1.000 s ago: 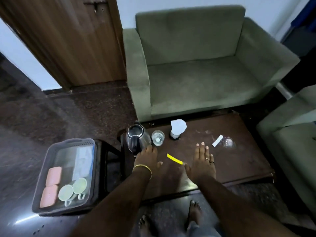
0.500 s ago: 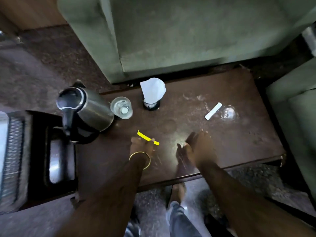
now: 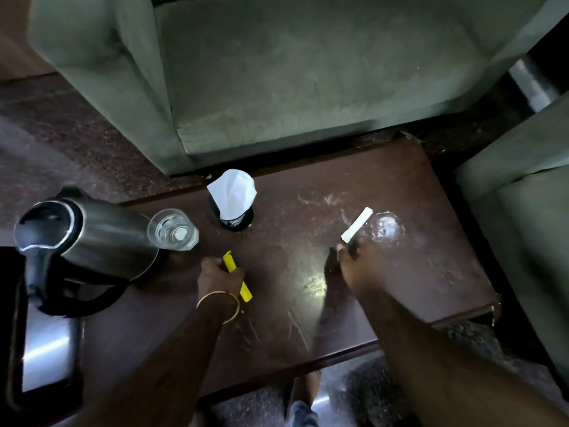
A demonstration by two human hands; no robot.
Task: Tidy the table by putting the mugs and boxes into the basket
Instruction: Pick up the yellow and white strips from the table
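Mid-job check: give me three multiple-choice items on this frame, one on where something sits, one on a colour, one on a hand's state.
1. The drinking glass stands:
A. beside the kettle
B. on the sofa
C. on the floor

2. The strip in the left hand is:
A. red
B. yellow
C. blue

3. The right hand:
A. grips the kettle
B. rests on the sofa
C. reaches to the white strip, fingertips at its near end

Answers: 1 A, glass stands against the kettle; 2 B, bright yellow; 3 C, fingertips meet the strip.
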